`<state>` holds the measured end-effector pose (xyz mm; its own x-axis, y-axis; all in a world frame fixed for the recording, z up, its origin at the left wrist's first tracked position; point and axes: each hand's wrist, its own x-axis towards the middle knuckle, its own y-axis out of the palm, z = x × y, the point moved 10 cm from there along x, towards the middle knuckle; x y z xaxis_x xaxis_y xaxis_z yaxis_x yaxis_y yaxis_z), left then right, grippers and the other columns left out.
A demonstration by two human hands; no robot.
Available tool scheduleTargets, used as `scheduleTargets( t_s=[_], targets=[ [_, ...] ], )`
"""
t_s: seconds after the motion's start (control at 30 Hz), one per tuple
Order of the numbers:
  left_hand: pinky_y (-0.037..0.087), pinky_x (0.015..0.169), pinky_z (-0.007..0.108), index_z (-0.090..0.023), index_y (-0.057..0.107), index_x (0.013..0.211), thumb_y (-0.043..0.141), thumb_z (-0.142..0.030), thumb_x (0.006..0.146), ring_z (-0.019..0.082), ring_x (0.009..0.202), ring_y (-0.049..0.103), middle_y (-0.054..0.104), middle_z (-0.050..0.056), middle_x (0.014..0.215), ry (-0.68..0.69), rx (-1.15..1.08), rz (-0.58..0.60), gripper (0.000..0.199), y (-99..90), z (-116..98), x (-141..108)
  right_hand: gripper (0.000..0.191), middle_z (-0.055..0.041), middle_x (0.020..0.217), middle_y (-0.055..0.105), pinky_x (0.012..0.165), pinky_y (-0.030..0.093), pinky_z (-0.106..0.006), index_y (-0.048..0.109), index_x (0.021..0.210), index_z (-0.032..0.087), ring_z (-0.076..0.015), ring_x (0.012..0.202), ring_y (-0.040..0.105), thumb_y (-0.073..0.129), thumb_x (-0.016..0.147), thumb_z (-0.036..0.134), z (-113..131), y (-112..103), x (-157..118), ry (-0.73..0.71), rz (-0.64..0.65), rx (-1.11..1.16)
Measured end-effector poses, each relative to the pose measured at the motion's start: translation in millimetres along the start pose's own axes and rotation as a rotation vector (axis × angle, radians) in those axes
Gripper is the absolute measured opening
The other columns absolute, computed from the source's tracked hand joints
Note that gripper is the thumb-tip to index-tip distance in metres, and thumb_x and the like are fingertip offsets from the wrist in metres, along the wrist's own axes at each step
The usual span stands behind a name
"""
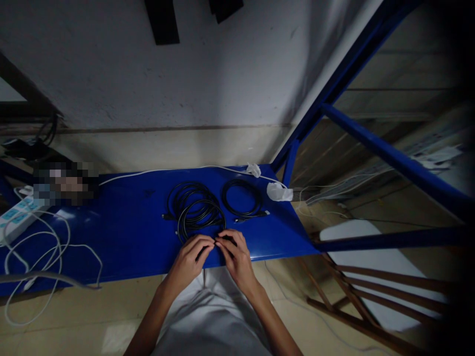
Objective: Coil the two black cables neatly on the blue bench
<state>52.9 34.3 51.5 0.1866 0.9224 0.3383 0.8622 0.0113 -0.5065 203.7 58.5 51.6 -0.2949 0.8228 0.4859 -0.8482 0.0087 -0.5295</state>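
Observation:
My left hand and my right hand meet near the front edge of the blue table, fingertips almost touching. Both are closed in a pinch on the near side of a coiled black cable, whose loop stands out beyond my fingers. The exact spot they pinch is mostly covered by the fingers. Behind that loop lie more black cable coils, overlapping it. A separate, smaller black cable coil rests to the right, with its plug ends pointing right.
A white power strip and tangled white cables occupy the left end. Crumpled white paper lies at the back right, near a thin white cord. Blue frame bars and a wooden chair stand right.

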Motion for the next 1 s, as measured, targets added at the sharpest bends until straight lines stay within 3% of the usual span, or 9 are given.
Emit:
scheduleTargets(
  t_s=[0.27,0.7,1.0],
  targets=[
    [0.058,0.105,0.036,-0.023,0.074,0.121,0.055,-0.02,0.109,0.021,0.116,0.07,0.071,0.011,0.12,0.001,0.004,0.021,0.023,1.5,1.9,-1.5,0.03,-0.0119,0.137,0.064,0.104,0.051,-0.051,0.074,0.129,0.027,-0.0304,0.133,0.056,0.059,0.106,0.013,5.3,9.5,-3.8,-0.03,0.083,-0.1],
    [0.06,0.105,0.038,-0.024,0.078,0.116,0.056,-0.024,0.109,0.022,0.117,0.071,0.074,0.01,0.123,-0.042,-0.077,0.005,0.023,1.7,7.8,1.9,0.005,-0.0108,0.122,0.067,0.098,0.058,-0.05,0.078,0.103,0.026,-0.0293,0.117,0.062,0.073,0.101,0.025,-4.6,-3.2,1.2,0.065,-0.101,0.012],
    [0.06,0.1,0.035,-0.024,0.078,0.111,0.057,-0.025,0.109,0.021,0.11,0.072,0.075,0.009,0.116,-0.095,-0.125,0.022,0.021,2.1,8.8,6.6,0.012,-0.0101,0.132,0.066,0.109,0.053,-0.057,0.073,0.109,0.027,-0.0313,0.13,0.054,0.066,0.104,0.019,-3.8,6.6,-2.4,0.024,0.014,-0.024]
  ],
)
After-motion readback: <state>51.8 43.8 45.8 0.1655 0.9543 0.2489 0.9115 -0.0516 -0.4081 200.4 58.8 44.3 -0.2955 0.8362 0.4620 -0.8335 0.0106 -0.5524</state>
